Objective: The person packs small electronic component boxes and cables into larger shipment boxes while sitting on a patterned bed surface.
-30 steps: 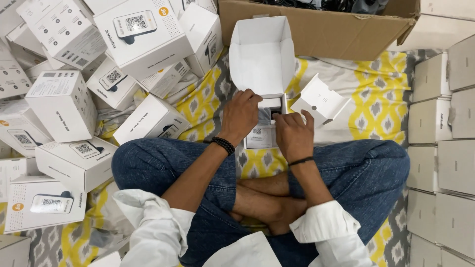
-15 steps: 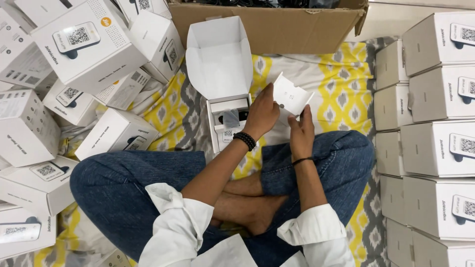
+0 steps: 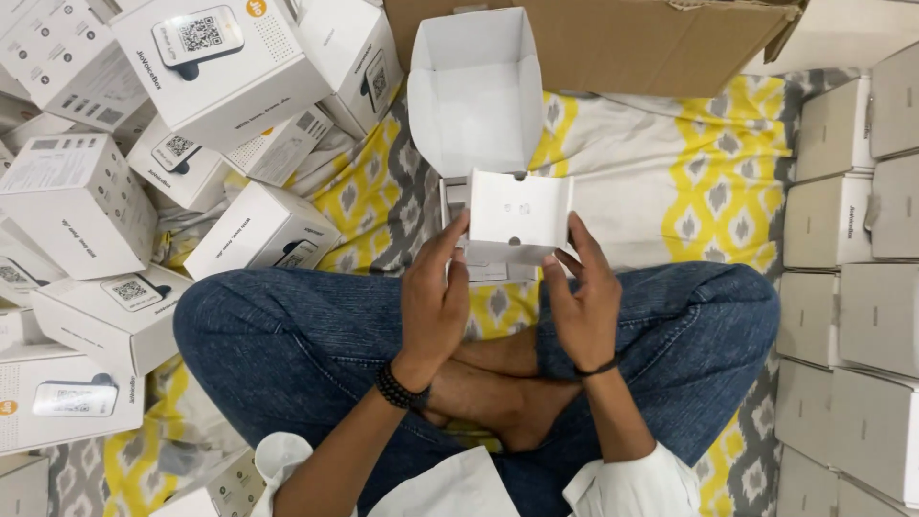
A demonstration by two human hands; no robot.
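Both hands' fingers [image 3: 450, 251] pinch white insert [image 3: 520, 216] above open box [image 3: 476, 91].

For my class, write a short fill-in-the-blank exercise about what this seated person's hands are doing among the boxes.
1. Both hands, left hand and right hand, hold a small white cardboard insert between ____ of them.
2. Behind the insert stands an open white carton with its lid flap ____.
3. The large brown cardboard box lies ____ the open white carton.
4. The left wrist wears a ____ beaded bracelet.

Missing words: both; up; behind; black
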